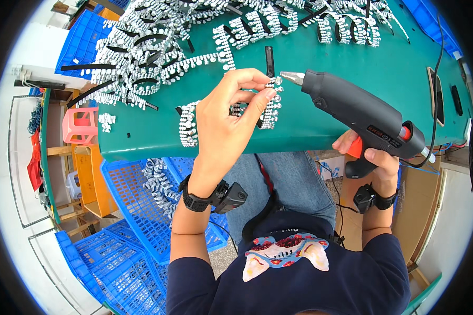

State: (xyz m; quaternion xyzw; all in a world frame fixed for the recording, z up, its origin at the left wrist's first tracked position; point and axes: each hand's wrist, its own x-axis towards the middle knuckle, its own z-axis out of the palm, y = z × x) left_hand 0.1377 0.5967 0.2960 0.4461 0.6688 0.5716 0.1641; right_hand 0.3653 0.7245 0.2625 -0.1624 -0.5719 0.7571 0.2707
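My left hand point(231, 113) pinches a rhinestone headband piece point(270, 107) between thumb and fingertips, over the near edge of the green table point(352, 58). My right hand point(376, 157) is clenched round the grip of a black hot glue gun point(360, 113), finger by its orange trigger. The gun's metal nozzle point(291, 77) sits just right of the pinch, close to the piece's top. More rhinestone pieces point(142, 58) heaped beyond the grip. Blue crate point(136, 205) below the left wrist.
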